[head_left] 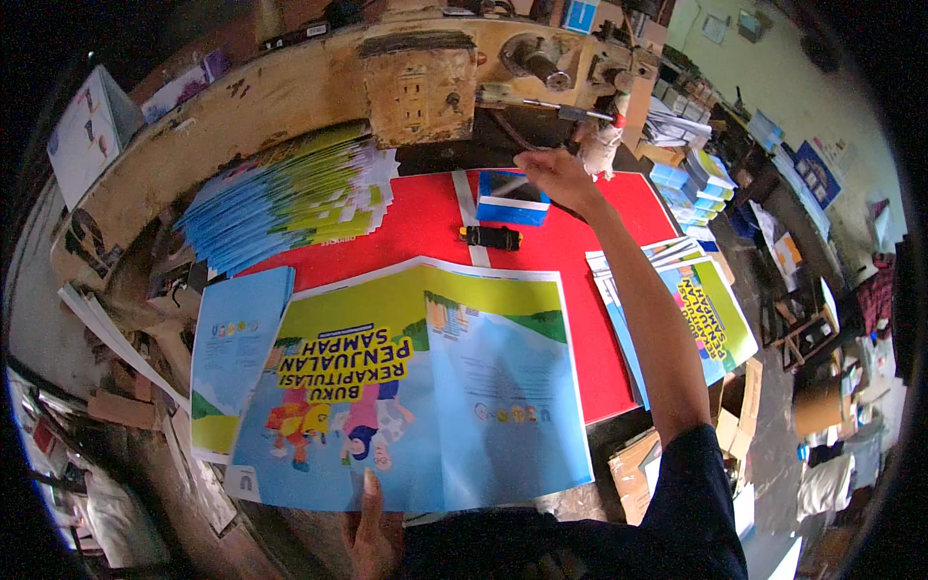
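Observation:
A printed cover sheet [503, 387], blue and green with cartoon figures and a middle crease, lies opened out on a red surface, its lettering upside down to me. My left hand [372, 532] pinches its near edge, thumb on top and fingers underneath. Farther off, my right hand [559, 181] is closed beside the machine's dark curved bar [510, 133]. What its fingers hold, if anything, I cannot make out. Just below that hand is a small blue box [507, 211] with a dark top. Next to it lies a black-and-yellow tool [491, 237].
A fanned pile of printed sheets [280, 198] covers the far left of the red board [594, 329]. Another blue sheet [232, 333] lies under the cover's left side. Finished-looking booklets [691, 309] are stacked at right. A worn machine housing [420, 92] spans the back.

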`<state>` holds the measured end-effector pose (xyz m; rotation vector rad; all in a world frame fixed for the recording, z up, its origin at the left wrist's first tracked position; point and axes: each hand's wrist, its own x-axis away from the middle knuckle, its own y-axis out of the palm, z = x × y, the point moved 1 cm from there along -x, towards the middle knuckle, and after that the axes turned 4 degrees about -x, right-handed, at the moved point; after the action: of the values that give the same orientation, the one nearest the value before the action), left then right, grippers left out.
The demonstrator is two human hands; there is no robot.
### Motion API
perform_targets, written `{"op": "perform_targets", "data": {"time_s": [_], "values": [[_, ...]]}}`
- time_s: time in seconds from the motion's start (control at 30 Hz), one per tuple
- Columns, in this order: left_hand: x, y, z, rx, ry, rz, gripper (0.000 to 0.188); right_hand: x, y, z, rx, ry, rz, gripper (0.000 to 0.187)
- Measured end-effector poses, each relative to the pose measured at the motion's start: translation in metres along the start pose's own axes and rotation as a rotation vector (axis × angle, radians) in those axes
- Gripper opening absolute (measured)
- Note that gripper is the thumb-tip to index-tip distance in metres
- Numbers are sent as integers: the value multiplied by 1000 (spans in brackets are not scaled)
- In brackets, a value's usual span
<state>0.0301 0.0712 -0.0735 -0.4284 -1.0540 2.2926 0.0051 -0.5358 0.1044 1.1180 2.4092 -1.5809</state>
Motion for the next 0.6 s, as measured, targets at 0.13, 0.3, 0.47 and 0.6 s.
{"op": "perform_targets", "data": {"time_s": [0.13,0.3,0.47,0.6], "values": [[-27,-13,19,71,68,-59,61,51,-28,-37,-124,27,142,55],[-98,-45,122,435,348,-287,60,175,-104,-195,-546,671,-286,83],[-145,-17,271,989,556,-842,60,243,-137,-194,-1406,421,14,77],[-147,-1,324,1089,126,-1128,65,281,-145,-156,-1375,244,594,43]]}}
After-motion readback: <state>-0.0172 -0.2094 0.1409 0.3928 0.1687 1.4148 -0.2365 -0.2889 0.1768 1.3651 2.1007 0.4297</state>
